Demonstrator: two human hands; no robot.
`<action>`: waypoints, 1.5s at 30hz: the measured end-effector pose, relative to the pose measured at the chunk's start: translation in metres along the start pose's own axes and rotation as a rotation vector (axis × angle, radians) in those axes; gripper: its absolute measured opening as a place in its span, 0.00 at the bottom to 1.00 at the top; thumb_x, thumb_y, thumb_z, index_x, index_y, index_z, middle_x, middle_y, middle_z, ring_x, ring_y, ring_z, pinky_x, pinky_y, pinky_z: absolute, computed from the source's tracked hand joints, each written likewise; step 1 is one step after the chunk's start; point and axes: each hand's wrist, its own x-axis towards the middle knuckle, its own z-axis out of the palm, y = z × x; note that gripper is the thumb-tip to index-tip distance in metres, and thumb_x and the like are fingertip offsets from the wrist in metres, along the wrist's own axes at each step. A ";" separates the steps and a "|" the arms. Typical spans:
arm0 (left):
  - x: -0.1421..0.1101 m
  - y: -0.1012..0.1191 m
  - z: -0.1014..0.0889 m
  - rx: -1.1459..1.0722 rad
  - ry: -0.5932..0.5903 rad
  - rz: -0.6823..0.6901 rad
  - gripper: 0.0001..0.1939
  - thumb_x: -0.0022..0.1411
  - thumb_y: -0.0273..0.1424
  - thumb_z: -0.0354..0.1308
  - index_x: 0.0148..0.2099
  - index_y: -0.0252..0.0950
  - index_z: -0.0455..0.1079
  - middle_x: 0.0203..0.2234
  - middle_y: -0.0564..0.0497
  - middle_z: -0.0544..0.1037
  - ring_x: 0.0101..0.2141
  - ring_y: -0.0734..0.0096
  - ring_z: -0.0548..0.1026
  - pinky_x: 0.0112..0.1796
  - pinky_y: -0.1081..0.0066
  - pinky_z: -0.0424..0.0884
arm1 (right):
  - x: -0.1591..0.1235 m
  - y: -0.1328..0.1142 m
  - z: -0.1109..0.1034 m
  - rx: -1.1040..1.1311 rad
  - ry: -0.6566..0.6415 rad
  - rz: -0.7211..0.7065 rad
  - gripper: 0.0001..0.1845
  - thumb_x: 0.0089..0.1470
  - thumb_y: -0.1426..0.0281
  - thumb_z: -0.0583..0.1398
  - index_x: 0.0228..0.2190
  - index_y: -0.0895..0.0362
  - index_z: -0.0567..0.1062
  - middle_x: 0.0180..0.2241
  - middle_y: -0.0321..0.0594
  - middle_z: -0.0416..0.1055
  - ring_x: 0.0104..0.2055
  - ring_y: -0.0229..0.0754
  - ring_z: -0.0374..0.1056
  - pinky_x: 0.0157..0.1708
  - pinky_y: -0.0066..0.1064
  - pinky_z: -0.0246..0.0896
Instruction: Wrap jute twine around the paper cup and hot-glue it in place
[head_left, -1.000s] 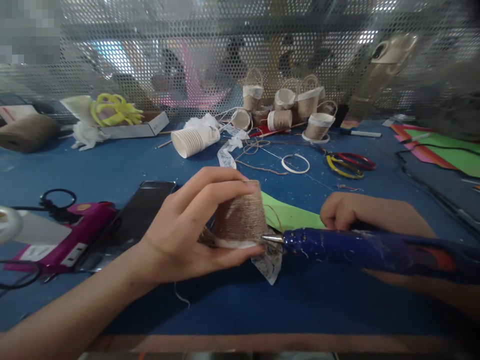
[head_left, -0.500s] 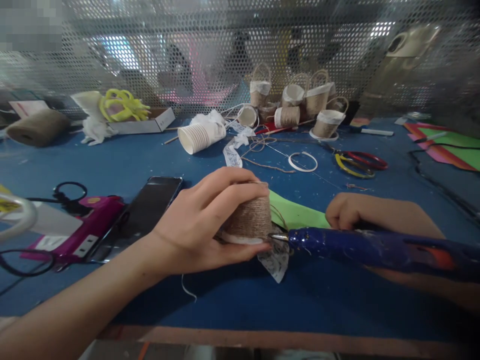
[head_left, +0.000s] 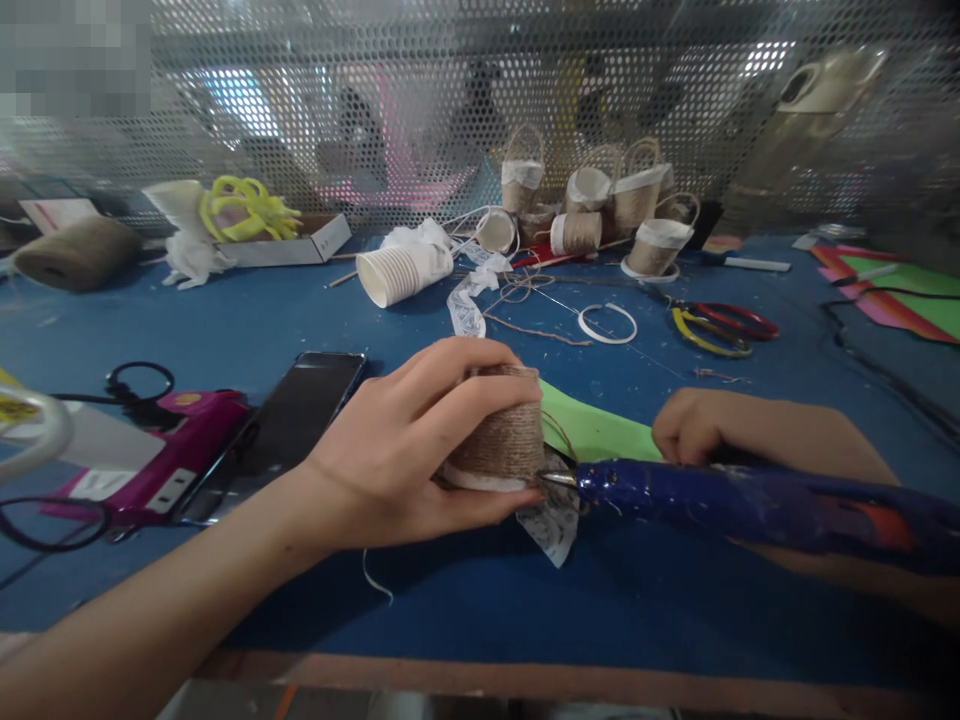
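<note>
My left hand (head_left: 397, 450) is wrapped around a twine-covered cup (head_left: 502, 440) turned upside down on the blue table (head_left: 525, 600). Fingers lie over its top and the thumb presses its white rim. A blue glue gun (head_left: 720, 500) lies across the right side, its metal nozzle touching the cup's lower edge. My right hand (head_left: 697, 425) is closed behind the gun's barrel, gripping it. A scrap of white lace (head_left: 551, 525) sticks out under the cup, and a green paper sheet (head_left: 592, 430) lies behind it.
A black phone (head_left: 289, 420) and a pink tool (head_left: 157, 460) lie at the left. A stack of white paper cups (head_left: 401, 272), several finished twine baskets (head_left: 600, 215), scissors (head_left: 720, 328) and a twine roll (head_left: 71, 255) sit further back before a perforated metal screen.
The view has shifted slightly to the left since the earliest frame. The cup has settled a little lower onto the table; both hands and the glue gun stay in place.
</note>
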 end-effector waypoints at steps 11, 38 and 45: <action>-0.001 -0.001 0.000 0.031 -0.029 0.009 0.23 0.65 0.40 0.65 0.57 0.36 0.68 0.53 0.37 0.75 0.52 0.54 0.78 0.48 0.58 0.80 | 0.002 -0.004 0.001 -0.043 0.015 0.007 0.07 0.53 0.68 0.61 0.32 0.49 0.65 0.31 0.29 0.71 0.27 0.37 0.65 0.28 0.33 0.53; -0.001 -0.003 0.002 0.069 -0.039 0.046 0.21 0.66 0.42 0.63 0.56 0.37 0.68 0.52 0.38 0.76 0.49 0.54 0.79 0.45 0.59 0.80 | 0.008 -0.012 -0.001 -0.103 -0.003 0.001 0.07 0.61 0.69 0.55 0.29 0.51 0.67 0.31 0.34 0.72 0.31 0.39 0.68 0.30 0.32 0.55; 0.001 -0.002 0.002 0.106 -0.069 0.061 0.21 0.67 0.42 0.62 0.56 0.35 0.68 0.52 0.38 0.75 0.49 0.55 0.79 0.41 0.61 0.81 | 0.013 -0.005 -0.009 -0.147 -0.115 -0.067 0.05 0.59 0.71 0.59 0.31 0.49 0.70 0.36 0.30 0.77 0.36 0.36 0.74 0.30 0.26 0.62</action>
